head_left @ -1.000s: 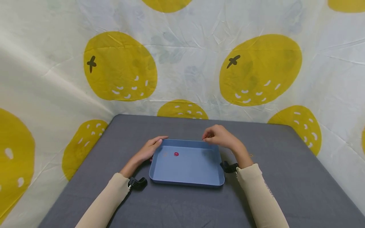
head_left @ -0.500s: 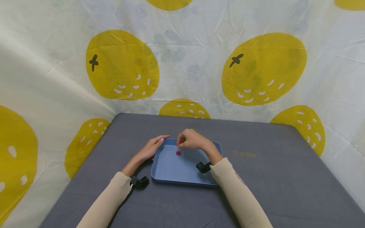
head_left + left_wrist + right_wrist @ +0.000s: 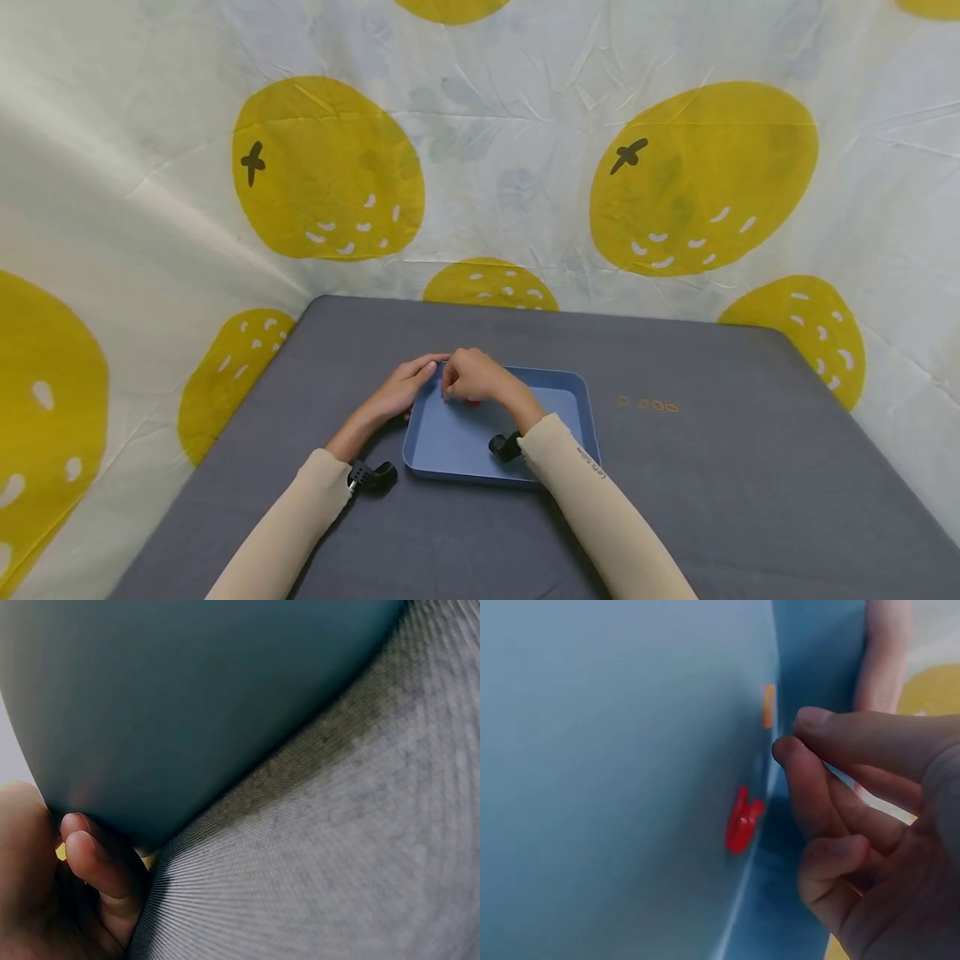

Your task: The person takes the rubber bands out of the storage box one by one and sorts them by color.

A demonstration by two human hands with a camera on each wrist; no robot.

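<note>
A shallow blue tray point(image 3: 450, 454) lies on the table. My left hand point(image 3: 396, 392) grips its far left corner, thumb at the rim and fingers outside the wall, with fingertips point(image 3: 94, 862) showing below the tray in the left wrist view. Over the same end of the tray, my right hand point(image 3: 476, 375) has thumb and index fingertips almost together; whether something thin is between them cannot be made out. Close to those fingertips, a small orange loop point(image 3: 768, 706) lies in the tray near its wall. A red loop-like piece point(image 3: 741, 825) sits beside it, mostly covered by my hand in the head view.
Several thin orange loops point(image 3: 658, 406), like small rubber bands, lie in a row on the grey tablecloth point(image 3: 750, 467) right of the tray. A white curtain point(image 3: 510, 167) with yellow fruit prints hangs behind the table.
My right hand has moved left from the tray's far right corner, across the tray, to its far left end. My left hand stays at the corner.
</note>
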